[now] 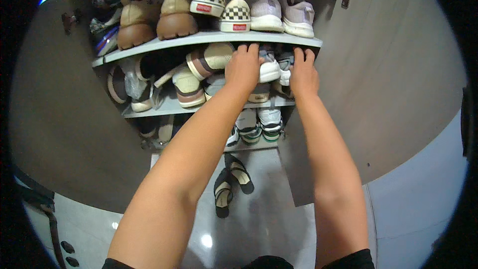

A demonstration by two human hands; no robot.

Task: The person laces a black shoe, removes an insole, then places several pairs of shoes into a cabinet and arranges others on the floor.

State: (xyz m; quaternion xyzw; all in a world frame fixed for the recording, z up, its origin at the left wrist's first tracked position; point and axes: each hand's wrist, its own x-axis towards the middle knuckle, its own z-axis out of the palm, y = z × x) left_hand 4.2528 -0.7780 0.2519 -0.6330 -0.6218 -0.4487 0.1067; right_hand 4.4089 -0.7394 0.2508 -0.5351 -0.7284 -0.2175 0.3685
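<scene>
Both my arms reach into a shoe cabinet, at its middle shelf (174, 108). Between my hands is a pair of white and grey sneakers, heels toward me: the left sneaker (269, 72) and the right sneaker (285, 76). My left hand (242, 68) is closed against the left sneaker's outer side, its thumb by the heel. Curled along the outer side of the right sneaker is my right hand (304, 73). The fingertips of both hands are partly hidden. A cream and brown shoe (212, 60) lies tilted just left of my left hand.
Brown shoes (177, 22), checkered slip-ons (235, 16) and pale sneakers (267, 14) line the upper shelf (199, 40). More sneakers (270, 122) stand on the bottom level. Cabinet doors (383, 84) are swung out at both sides. Black sandals (223, 194) lie on the shiny floor.
</scene>
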